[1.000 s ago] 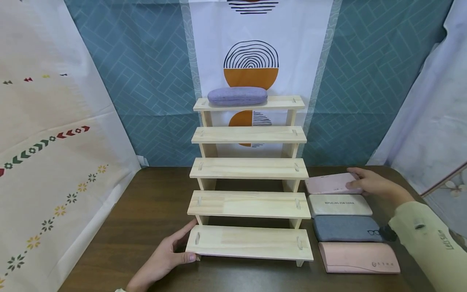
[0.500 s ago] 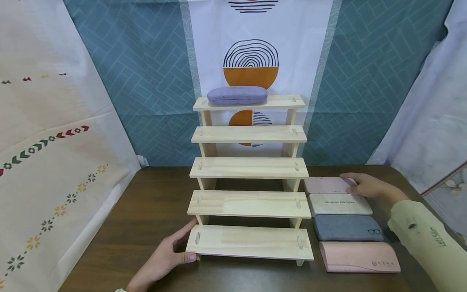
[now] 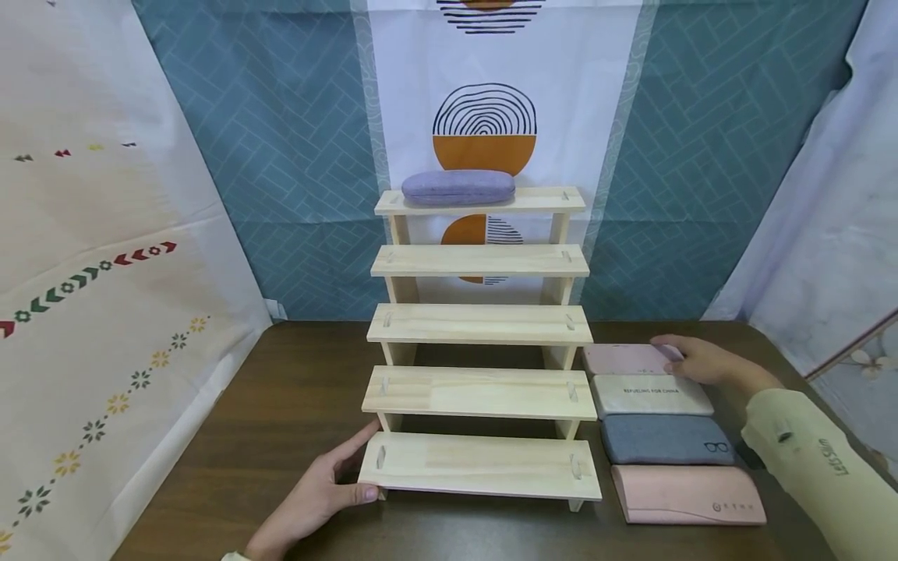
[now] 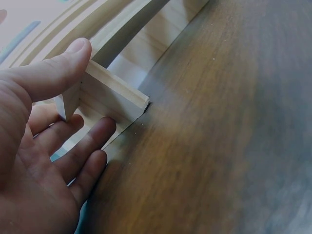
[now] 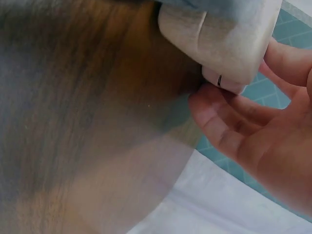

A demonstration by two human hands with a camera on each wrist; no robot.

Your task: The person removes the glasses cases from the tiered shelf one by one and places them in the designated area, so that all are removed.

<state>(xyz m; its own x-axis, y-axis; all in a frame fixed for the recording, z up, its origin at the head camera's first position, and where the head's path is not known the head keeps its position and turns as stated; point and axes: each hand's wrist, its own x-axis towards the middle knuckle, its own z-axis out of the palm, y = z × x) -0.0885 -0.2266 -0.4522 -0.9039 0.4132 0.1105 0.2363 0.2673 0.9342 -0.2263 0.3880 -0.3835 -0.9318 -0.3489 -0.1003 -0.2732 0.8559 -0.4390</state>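
A stepped wooden display stand (image 3: pixel 480 323) with several plank shelves stands on the table. My left hand (image 3: pixel 319 487) grips the stand's lower left corner; in the left wrist view the thumb lies over a board's edge and the fingers are by the side panel. My right hand (image 3: pixel 708 362) holds the right end of a pale pink glasses case (image 3: pixel 624 358), its fingers curled around that end in the right wrist view. This case lies behind a white glasses case (image 3: pixel 652 396), a blue-grey one (image 3: pixel 662 439) and a salmon-pink one (image 3: pixel 687 495), in a column right of the stand.
A purple glasses case (image 3: pixel 458 188) lies on the top shelf. The dark wooden table (image 3: pixel 295 374) extends to the left of the stand. Patterned cloths hang behind (image 3: pixel 295 156) and at both sides.
The pale pink case has turned from slightly slanted to lying straight behind the white one, my right hand shifting slightly left with it. My left hand stays in place.
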